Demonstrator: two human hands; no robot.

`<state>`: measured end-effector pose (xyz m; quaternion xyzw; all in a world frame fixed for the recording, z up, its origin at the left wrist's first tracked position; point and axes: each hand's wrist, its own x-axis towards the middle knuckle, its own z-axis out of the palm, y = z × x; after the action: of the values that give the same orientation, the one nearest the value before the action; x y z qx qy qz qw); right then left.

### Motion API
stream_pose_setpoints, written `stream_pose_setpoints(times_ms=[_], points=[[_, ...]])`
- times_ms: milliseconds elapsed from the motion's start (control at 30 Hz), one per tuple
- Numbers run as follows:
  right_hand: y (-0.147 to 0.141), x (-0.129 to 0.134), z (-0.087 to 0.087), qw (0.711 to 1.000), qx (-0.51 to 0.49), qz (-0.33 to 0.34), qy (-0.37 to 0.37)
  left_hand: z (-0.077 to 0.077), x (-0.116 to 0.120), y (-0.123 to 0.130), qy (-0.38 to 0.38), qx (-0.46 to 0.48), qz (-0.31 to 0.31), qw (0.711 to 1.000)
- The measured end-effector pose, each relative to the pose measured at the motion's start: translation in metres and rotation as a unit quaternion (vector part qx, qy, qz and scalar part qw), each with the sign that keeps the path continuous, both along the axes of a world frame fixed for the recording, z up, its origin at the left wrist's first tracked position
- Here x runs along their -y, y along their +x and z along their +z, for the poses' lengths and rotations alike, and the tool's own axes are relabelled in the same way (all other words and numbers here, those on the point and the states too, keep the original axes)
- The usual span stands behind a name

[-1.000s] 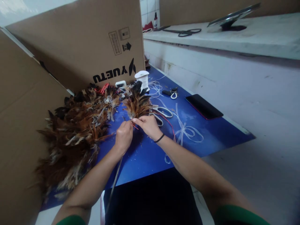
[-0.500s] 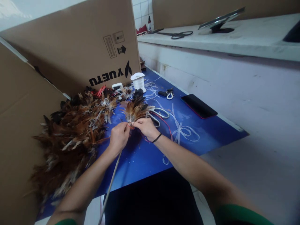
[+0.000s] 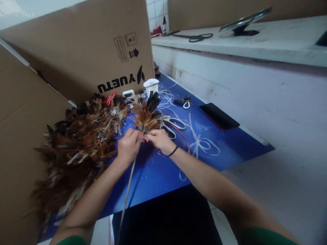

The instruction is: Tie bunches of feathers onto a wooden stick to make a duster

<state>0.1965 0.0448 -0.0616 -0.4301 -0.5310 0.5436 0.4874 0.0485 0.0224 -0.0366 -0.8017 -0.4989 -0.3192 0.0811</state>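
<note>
A bundle of brown and black feathers sits at the top end of a thin pale stick, like a feather duster. Red string crosses at the base of the feathers. My left hand pinches the string from the left, fingers closed. From the other side, my right hand, with a black band on its wrist, has its thumb and fingers closed on the string too. White-handled scissors lie just beyond my right hand. The stick slants down towards my lap.
A big feather pile covers the left of the blue table, against a cardboard box. Behind are a white spool and clear ribbon. A phone and small black snips lie right.
My left hand has turned slightly, knuckles higher, at the string. The feather bundle and stick have tilted a little, the stick's lower end shifting right. Both hands stay at the base of the feathers.
</note>
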Motion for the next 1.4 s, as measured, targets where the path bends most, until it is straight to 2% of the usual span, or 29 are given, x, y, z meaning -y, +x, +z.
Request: stream_pose_setpoints(times_ms=[67,167,467,667,833,1133,1400], points=[[0.0,-0.002,-0.003,1.0,0.003,0.004,-0.001,-0.004,0.0,-0.002,0.033,-0.024,-0.004,0.999],[-0.001,-0.003,-0.007,1.0,-0.004,0.019,-0.012,-0.011,-0.001,-0.007,0.066,-0.036,-0.041,0.996],[0.001,0.0,-0.004,0.996,0.005,0.075,-0.054,-0.025,-0.007,-0.009,0.061,0.073,-0.102,0.99],[0.003,0.002,-0.001,0.991,0.023,0.094,-0.088,-0.031,-0.008,-0.011,0.001,0.141,-0.15,0.979],[0.003,0.002,0.0,0.989,0.062,0.081,-0.109,-0.032,-0.009,-0.011,-0.076,0.188,-0.172,0.964],[0.001,-0.005,-0.018,0.982,0.167,0.076,-0.045,-0.034,-0.016,-0.01,-0.166,0.188,-0.156,0.955],[0.008,-0.009,-0.015,0.959,0.265,0.099,0.02,-0.034,-0.018,-0.01,-0.205,0.162,-0.163,0.951]])
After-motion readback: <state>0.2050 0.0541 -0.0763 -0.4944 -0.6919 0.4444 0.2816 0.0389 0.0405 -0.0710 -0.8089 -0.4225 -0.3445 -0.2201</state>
